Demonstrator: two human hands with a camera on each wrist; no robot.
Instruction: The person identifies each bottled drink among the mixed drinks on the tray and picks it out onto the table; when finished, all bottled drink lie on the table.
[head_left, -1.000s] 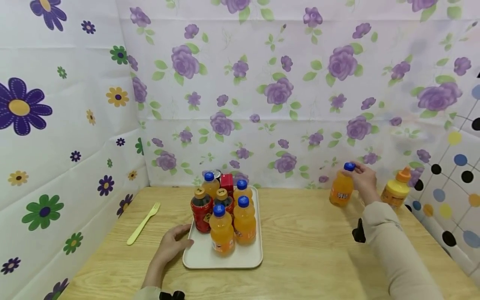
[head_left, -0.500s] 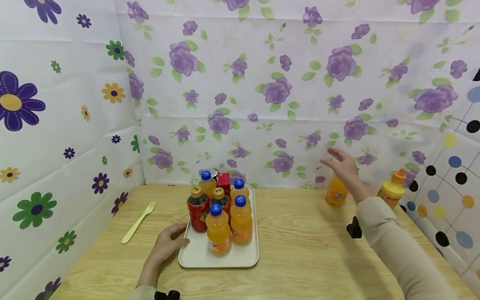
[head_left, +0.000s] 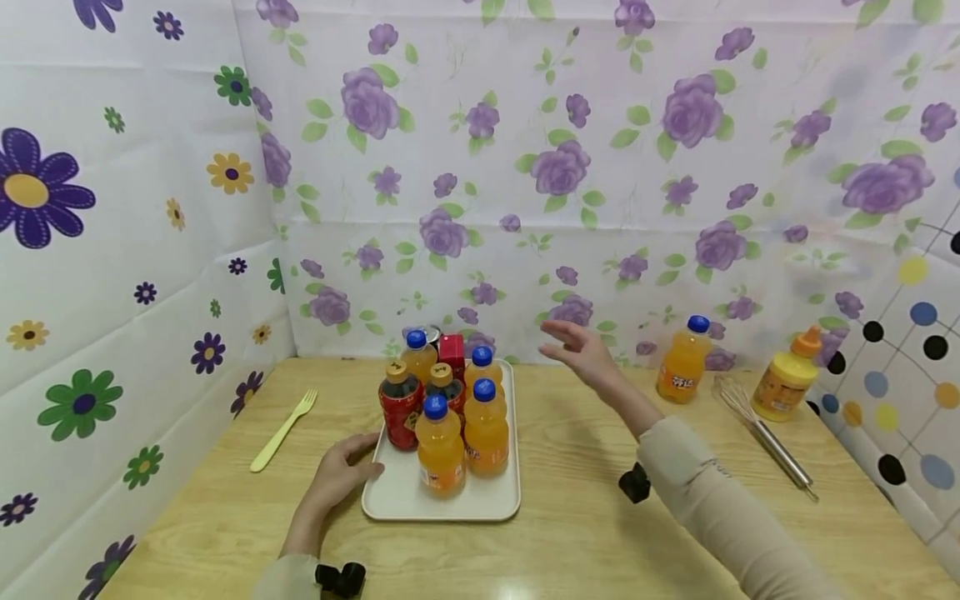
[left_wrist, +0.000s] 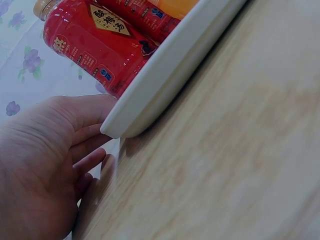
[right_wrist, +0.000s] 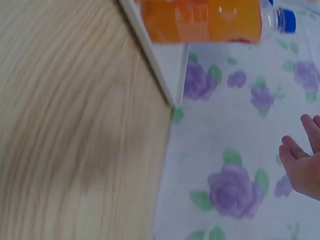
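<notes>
My left hand (head_left: 337, 479) touches the left rim of a cream tray (head_left: 483, 507), with its thumb and fingertips at the edge. The left wrist view shows the relaxed fingers (left_wrist: 90, 160) beside the tray's wall, some tips hidden. On the tray stand several orange soda bottles (head_left: 441, 454) with blue caps and two red plum-drink bottles (head_left: 401, 412). A red carton (head_left: 452, 354) and a partly hidden can (head_left: 431, 335) are behind them. My right hand (head_left: 588, 354) is in the air right of the tray, fingers spread, holding nothing.
One more orange soda bottle (head_left: 684, 362) stands at the back right. Beside it lie a whisk (head_left: 772, 446) and stands a yellow squeeze bottle (head_left: 783, 383). A pale yellow fork (head_left: 285, 429) lies left of the tray. Flowered cloth (head_left: 510, 192) lines the table's back.
My right hand has let go of the orange soda bottle at the back right and moved left towards the tray. The whisk has come into view. My left hand stays at the tray.
</notes>
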